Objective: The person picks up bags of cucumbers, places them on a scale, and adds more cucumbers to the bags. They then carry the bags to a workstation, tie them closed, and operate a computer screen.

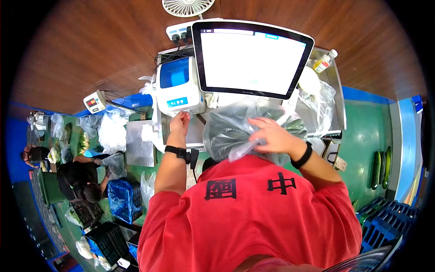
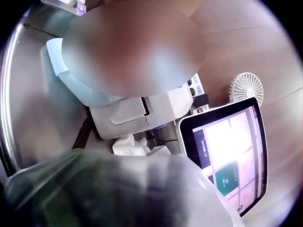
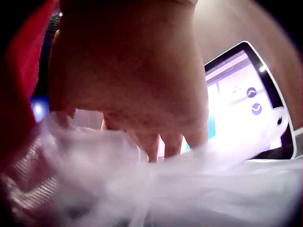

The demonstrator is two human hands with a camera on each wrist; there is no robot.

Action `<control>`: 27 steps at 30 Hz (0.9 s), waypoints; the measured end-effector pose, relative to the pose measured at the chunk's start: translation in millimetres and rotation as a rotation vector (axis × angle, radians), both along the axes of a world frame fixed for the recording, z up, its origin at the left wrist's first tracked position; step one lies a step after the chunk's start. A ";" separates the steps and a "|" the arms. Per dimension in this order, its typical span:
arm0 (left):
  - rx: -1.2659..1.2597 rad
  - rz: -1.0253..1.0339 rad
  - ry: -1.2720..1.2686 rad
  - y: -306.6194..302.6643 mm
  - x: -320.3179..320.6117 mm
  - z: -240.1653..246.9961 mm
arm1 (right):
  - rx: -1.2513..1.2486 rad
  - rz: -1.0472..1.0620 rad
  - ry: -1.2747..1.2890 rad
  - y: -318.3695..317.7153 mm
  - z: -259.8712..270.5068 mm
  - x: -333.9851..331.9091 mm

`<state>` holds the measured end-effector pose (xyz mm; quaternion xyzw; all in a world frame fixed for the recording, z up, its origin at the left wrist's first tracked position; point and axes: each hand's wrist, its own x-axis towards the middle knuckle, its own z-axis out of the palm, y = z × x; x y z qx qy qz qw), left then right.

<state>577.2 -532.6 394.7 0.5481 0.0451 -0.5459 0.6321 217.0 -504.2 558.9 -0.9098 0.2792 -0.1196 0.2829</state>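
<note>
A clear plastic bag with dark green contents sits in front of the person's chest. The right hand grips its gathered top, fingers pointing left across it. Crumpled plastic bunches below the right hand in the right wrist view. Over at the left, the left hand has its fingertips right at the front edge of a white and blue label printer. I cannot tell whether it pinches a label there. A blurred oval hides much of the left wrist view above the printer.
Behind the bag stands a lit touchscreen. A power strip and a small fan are beyond it. More clear bags and a bottle lie right. Another person bends near a blue-lined crate at left.
</note>
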 end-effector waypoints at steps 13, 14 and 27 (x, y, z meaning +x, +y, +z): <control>-0.560 -0.267 -1.656 53.2 -63.6 110.0 | 0.239 -0.315 -0.124 39.2 -33.2 -34.8; -0.761 -0.425 -1.954 60.7 -72.0 116.1 | 0.244 -0.316 -0.123 39.4 -34.2 -34.6; -0.650 -1.359 -1.754 95.4 -93.8 60.2 | -0.306 -0.507 0.217 25.3 -62.2 -21.8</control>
